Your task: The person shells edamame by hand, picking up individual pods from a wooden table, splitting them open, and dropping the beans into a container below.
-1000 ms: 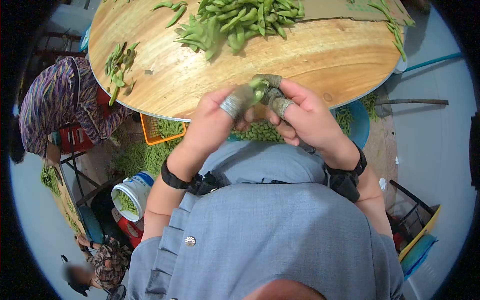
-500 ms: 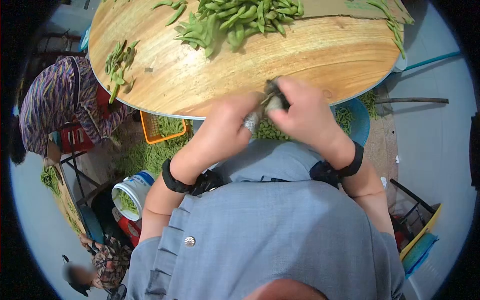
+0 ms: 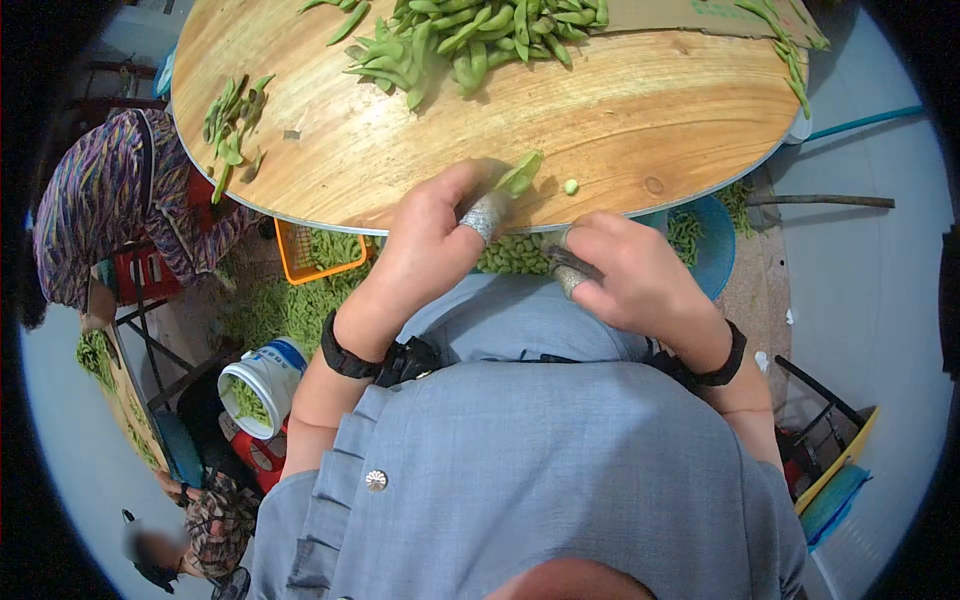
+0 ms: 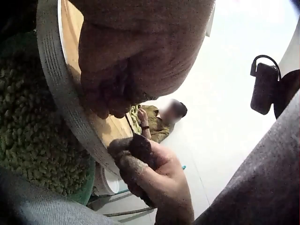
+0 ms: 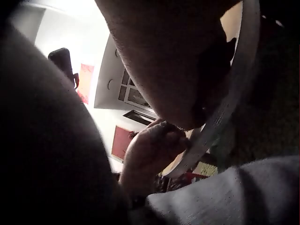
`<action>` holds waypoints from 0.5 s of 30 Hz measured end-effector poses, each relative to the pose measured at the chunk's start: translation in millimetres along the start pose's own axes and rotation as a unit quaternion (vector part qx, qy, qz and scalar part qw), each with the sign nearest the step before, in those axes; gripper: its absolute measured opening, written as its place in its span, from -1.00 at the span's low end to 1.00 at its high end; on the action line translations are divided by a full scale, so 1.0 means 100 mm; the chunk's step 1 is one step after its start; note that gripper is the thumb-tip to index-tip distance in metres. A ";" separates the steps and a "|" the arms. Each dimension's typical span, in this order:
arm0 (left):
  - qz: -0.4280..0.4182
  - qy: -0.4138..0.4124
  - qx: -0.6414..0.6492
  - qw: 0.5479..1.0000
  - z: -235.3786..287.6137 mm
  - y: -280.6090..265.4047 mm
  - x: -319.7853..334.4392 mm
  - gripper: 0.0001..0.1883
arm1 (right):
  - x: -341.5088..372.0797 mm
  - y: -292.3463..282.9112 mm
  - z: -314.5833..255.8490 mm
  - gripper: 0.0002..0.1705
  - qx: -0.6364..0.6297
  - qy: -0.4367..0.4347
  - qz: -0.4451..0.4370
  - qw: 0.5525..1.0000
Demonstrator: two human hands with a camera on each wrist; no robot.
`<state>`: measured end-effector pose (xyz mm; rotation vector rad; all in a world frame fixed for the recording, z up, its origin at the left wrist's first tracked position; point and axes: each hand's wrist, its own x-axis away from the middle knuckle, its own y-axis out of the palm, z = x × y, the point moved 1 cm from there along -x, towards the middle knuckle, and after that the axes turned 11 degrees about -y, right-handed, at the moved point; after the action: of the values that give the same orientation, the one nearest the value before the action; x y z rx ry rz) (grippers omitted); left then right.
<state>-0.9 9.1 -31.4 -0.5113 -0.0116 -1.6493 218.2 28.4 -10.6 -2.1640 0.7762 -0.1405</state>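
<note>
The left hand (image 3: 440,220) pinches an open pod (image 3: 521,174) over the tabletop (image 3: 430,150)'s near edge, a loose bean (image 3: 571,187) just beside. The right hand (image 3: 630,265) is curled; whether it holds anything, I cannot tell. Pods (image 3: 480,40) heap farther in. Hands partly block the basin of beans (image 3: 515,255); the left wrist view bares more. Only the right wrist view shows a red poster (image 5: 123,140).

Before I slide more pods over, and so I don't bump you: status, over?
Left grip on a green pod, over the table. Right grip curled near its edge, contents unclear. Possibly in the way: one loose bean on the table, pod pile farther back.
</note>
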 end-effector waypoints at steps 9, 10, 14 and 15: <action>0.008 0.001 0.081 0.997 -0.04 0.06 -0.04 -0.74 | -0.16 0.03 0.16 -0.78 0.104 0.019 0.113 0.988; 0.006 -0.023 0.089 0.996 -0.01 0.05 -0.01 -0.73 | -0.16 0.02 0.10 -0.79 0.074 0.013 0.101 0.992; -0.039 -0.024 0.035 0.998 -0.01 0.06 -0.02 -0.80 | -0.22 0.05 0.02 -0.78 0.046 -0.006 0.149 0.988; -0.036 -0.020 0.035 0.999 0.02 0.04 -0.02 -0.80 | -0.25 0.04 0.02 -0.77 0.035 -0.003 0.163 0.986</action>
<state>3.5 10.8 -31.5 -0.4952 -0.1173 -1.7026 196.7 41.6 -11.0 -1.9403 1.0929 0.0093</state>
